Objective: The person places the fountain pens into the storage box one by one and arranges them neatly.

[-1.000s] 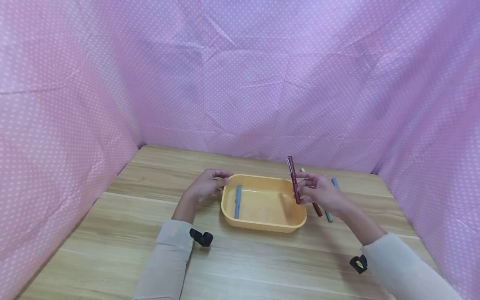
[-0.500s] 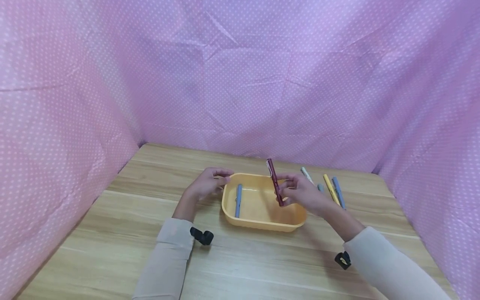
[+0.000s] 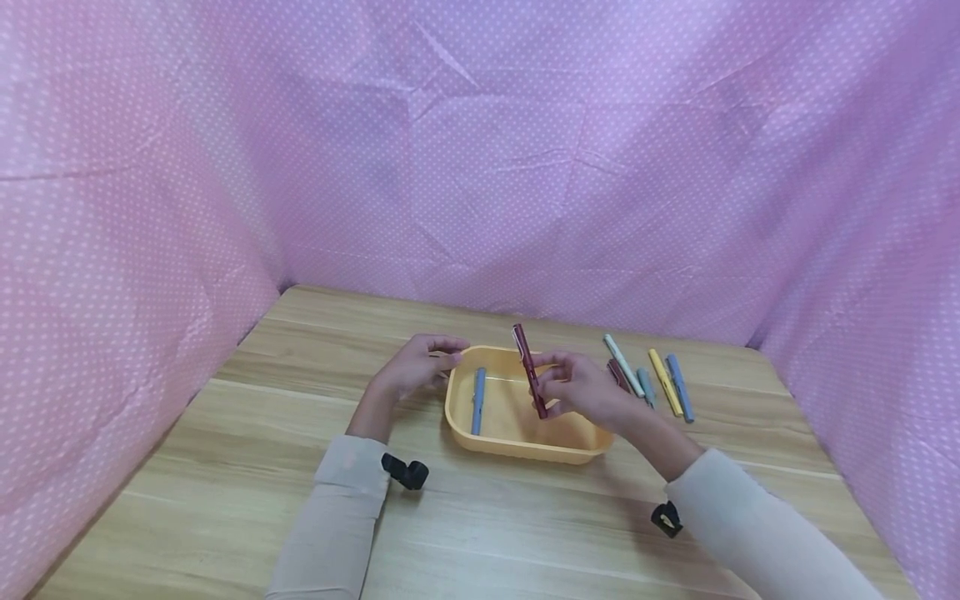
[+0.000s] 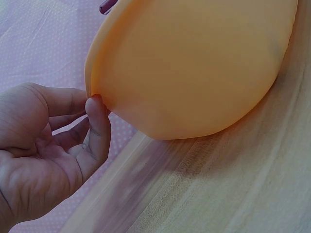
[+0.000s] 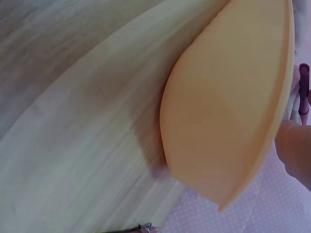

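Note:
My left hand (image 3: 418,364) pinches the rim of a yellow-orange plastic tray (image 3: 517,450) at its far left corner; in the left wrist view, thumb and fingers meet on that rim. My right hand (image 3: 581,387) holds a dark red clip-capped pen (image 3: 529,371) between its fingertips, tilted and above the middle of the tray. At the right edge of the right wrist view, part of this pen (image 5: 303,87) shows beyond the tray wall. A blue-grey pen (image 3: 477,402) lies in the tray along its left side.
Right of the tray, several pens lie on the wooden table (image 3: 480,533): a pale one (image 3: 624,365), a dark red one (image 3: 618,377) partly covered, a teal one (image 3: 646,387), a yellow one (image 3: 665,382) and a blue one (image 3: 680,387). Pink dotted cloth (image 3: 480,183) surrounds the table.
My right hand has moved left with the dark red pen, from the tray's right edge to above its middle, uncovering the pens on the right. My left hand stays at the rim.

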A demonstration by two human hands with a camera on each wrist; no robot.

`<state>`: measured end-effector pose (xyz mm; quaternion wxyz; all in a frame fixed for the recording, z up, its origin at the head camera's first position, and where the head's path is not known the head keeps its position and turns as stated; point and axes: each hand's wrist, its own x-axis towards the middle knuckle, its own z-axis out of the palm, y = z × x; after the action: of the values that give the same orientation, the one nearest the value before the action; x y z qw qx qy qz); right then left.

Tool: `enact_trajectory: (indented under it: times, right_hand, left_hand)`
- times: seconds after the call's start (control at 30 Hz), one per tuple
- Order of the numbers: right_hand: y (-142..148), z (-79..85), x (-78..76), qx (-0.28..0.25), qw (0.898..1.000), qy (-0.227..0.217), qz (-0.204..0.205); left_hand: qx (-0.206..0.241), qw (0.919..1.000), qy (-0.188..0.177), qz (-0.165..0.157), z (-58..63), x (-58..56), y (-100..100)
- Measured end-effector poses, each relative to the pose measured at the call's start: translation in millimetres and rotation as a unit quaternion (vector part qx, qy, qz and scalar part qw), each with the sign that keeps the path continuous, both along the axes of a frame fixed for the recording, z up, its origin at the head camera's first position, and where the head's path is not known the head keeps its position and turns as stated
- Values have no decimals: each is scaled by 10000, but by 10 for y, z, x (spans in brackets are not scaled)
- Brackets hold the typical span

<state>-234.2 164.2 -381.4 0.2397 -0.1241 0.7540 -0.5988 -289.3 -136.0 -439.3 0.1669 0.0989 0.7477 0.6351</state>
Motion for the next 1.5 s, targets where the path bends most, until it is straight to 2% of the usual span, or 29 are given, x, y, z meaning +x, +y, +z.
enact_trajectory:
  times: [0.27, 0.5, 1.0, 1.2, 1.5]
  right_hand:
    - [-55, -93, 12, 24, 9999, -126, 54]
    - [-102, -182, 32, -88, 9993, -256, 261]
    - [-272, -335, -17, 337, 9974, -612, 160]
    - [-356, -394, -30, 259, 9956, -899, 57]
    - [-417, -406, -21, 188, 9938, -1094, -95]
  left_hand:
    - [2, 10000, 5, -5, -15, -17, 7]
    - [-9, 10000, 8, 89, -18, -6, 3]
    - [-80, 9999, -22, 75, 13, -22, -5]
    - [-72, 10000, -18, 61, 23, -16, -14]
    - [44, 10000, -29, -21, 44, -17, -10]
